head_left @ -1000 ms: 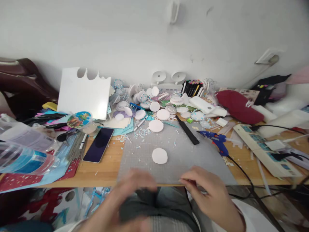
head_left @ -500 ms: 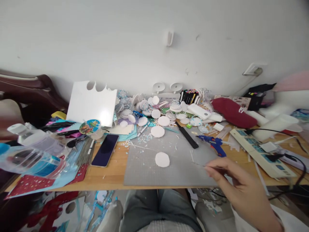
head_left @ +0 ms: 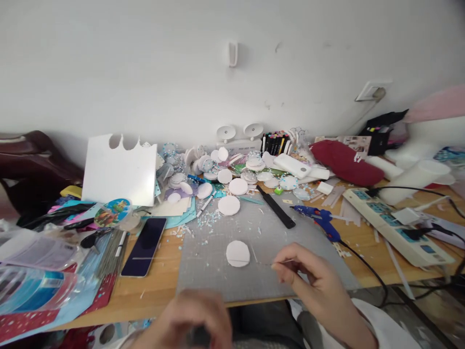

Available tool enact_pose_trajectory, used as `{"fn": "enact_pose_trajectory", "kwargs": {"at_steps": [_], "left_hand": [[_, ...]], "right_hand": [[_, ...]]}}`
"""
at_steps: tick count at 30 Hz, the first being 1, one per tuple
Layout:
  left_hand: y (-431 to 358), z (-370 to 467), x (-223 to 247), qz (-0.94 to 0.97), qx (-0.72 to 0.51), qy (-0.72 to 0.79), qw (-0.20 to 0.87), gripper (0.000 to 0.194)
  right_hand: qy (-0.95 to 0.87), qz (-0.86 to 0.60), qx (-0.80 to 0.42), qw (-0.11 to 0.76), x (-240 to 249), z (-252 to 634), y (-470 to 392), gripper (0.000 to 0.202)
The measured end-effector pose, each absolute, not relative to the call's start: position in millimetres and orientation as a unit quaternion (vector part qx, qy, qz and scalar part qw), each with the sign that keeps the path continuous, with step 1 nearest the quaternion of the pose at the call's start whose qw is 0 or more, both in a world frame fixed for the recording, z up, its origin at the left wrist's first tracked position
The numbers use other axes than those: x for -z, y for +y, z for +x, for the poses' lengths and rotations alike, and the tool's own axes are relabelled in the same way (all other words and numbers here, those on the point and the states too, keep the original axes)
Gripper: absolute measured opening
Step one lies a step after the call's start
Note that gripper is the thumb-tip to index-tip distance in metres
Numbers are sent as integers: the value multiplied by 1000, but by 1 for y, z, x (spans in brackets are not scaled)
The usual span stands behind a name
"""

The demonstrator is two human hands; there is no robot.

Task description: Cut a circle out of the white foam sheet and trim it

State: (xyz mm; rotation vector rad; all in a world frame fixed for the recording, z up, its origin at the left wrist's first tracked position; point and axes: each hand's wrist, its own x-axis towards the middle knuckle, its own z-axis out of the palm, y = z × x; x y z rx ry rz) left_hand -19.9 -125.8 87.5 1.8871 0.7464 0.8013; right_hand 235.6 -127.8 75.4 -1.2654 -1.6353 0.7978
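Note:
My right hand [head_left: 308, 286] is at the front right of the grey cutting mat [head_left: 210, 276], thumb and fingertips pinched on a thin wire [head_left: 264, 263]. Part of the wire bends upward just right of a white disc [head_left: 238, 253], which lies flat on the mat. My left hand [head_left: 196, 320] is over the table's front edge, below and left of that disc. Motion smears its fingers, so I cannot see whether it holds anything. Farther back, another white disc [head_left: 229, 206] lies on the mat beside a black-handled tool [head_left: 278, 209].
A blue glue gun [head_left: 317, 218] lies right of the mat, its cord running frontward. A power strip [head_left: 395, 225] stands beyond it. A phone [head_left: 144, 247] and plastic bottles [head_left: 39, 286] are at left. White discs and pens [head_left: 278, 143] crowd the back.
My left hand has come into view at the bottom. My right hand has moved left with the wire, nearer the front disc. The view has shifted somewhat.

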Motion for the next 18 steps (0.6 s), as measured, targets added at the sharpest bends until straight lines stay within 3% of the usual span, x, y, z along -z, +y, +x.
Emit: {"fn": "enact_pose_trajectory", "kwargs": {"at_steps": [3,7,9,14,18], "left_hand": [[-108,1,-67,733,-350,347,470,20],[-97,18,-44,698,-474,377,382,52],[-96,16,-40,720,-486,381,315,55],[-94,-2,-42,774,-455,407,168,28],[-81,-6,-42,760,-464,420,174,15]], "right_hand": [[-645,-487,-413,420,-76,230,-120,21],[-618,-459,-506,389,-73,224,-108,26],[-605,-444,-545,374,-70,219,-102,28],[-609,-423,-575,345,-62,200,-89,29],[-662,-443,-498,344,-63,193,-79,21]]}}
